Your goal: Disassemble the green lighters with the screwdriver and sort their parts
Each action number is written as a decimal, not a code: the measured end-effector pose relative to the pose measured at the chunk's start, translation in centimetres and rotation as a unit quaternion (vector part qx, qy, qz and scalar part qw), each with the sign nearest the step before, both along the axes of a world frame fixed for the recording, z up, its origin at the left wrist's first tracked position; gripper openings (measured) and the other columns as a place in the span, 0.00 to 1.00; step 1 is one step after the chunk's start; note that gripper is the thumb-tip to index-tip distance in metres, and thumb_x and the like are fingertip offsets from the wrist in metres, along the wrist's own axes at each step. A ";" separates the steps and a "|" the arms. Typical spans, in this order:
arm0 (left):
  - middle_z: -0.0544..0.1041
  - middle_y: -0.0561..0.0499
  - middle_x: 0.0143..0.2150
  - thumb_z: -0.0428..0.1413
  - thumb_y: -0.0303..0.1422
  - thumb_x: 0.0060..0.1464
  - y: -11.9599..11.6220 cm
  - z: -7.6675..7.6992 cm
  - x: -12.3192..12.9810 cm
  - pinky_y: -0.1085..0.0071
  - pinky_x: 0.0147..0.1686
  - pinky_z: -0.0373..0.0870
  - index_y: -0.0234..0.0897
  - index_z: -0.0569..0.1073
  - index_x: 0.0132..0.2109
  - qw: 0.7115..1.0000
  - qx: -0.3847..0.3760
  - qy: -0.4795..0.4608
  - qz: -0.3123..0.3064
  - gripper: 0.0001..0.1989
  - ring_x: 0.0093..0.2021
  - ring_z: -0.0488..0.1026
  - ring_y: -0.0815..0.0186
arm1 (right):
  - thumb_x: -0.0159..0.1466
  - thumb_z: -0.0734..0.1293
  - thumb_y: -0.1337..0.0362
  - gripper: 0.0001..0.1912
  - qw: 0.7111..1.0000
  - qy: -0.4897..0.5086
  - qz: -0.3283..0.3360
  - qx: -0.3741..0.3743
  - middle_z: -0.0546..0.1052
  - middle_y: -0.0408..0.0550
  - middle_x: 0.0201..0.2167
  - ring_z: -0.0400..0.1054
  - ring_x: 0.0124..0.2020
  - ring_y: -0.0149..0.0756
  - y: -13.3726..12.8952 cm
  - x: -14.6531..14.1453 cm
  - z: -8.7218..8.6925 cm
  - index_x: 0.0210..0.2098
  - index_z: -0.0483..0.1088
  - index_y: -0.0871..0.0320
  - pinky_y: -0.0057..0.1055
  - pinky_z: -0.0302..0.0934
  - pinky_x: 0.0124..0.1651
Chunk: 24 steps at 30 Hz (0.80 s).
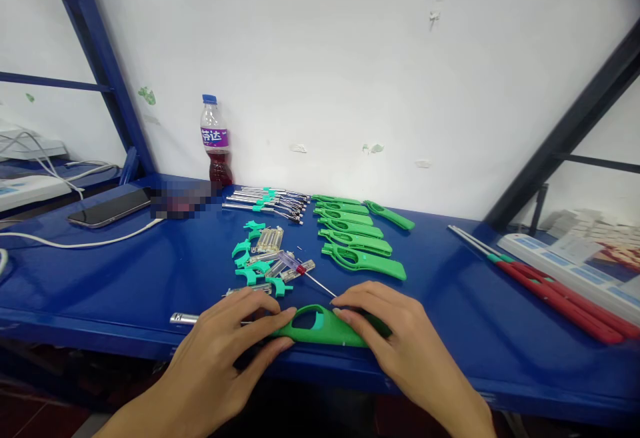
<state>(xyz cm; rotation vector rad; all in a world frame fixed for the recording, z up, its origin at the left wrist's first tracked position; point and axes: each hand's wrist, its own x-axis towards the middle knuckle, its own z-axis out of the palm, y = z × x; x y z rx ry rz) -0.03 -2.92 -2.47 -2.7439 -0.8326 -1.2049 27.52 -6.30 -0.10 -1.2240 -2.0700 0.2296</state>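
Near the table's front edge, a green lighter casing (327, 330) lies crosswise between my two hands. My left hand (235, 338) pinches its left end between thumb and fingers. A metal tube (184, 319) sticks out to the left behind that hand. My right hand (393, 325) grips the right end, thumb and fingertips on the upper edge. A turquoise trigger shows in the casing's oval opening. Just beyond lie loose turquoise triggers (247, 276), clear fuel tanks (270, 241) and a screwdriver (301, 269) with a clear and red handle.
Several green casings (367, 263) lie in a column behind my right hand. Metal tubes with wires (265, 206) are at the back. A bottle (217, 145) stands by the wall, a phone (110, 208) to the left. Red long lighters (555, 291) and a power strip (575, 275) lie right.
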 end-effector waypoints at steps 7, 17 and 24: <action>0.79 0.50 0.46 0.55 0.31 0.74 -0.1 0.0 0.1 0.67 0.47 0.75 0.41 0.77 0.58 1.000 0.002 -0.012 -0.007 0.11 0.44 0.77 0.65 | 0.78 0.63 0.58 0.10 1.000 -0.029 0.007 0.001 0.80 0.40 0.54 0.73 0.55 0.37 0.0 -0.2 0.5 0.50 0.78 0.45 0.35 0.67 0.58; 0.79 0.49 0.46 0.55 0.32 0.73 -0.2 -0.4 0.1 0.65 0.49 0.75 0.42 0.77 0.59 1.000 -0.014 -0.024 -0.006 0.12 0.45 0.77 0.63 | 0.78 0.60 0.64 0.15 0.983 -0.178 0.024 -0.034 0.84 0.45 0.47 0.77 0.50 0.43 2.4 -3.8 2.6 0.49 0.80 0.52 0.46 0.67 0.58; 0.79 0.48 0.47 0.55 0.33 0.73 -0.4 -0.8 0.0 0.63 0.48 0.76 0.44 0.78 0.59 0.999 -0.030 -0.031 0.002 0.12 0.45 0.78 0.62 | 0.72 0.62 0.75 0.18 0.992 -0.125 -0.028 -0.001 0.86 0.45 0.46 0.81 0.46 0.42 3.3 -3.0 1.8 0.49 0.81 0.51 0.37 0.72 0.47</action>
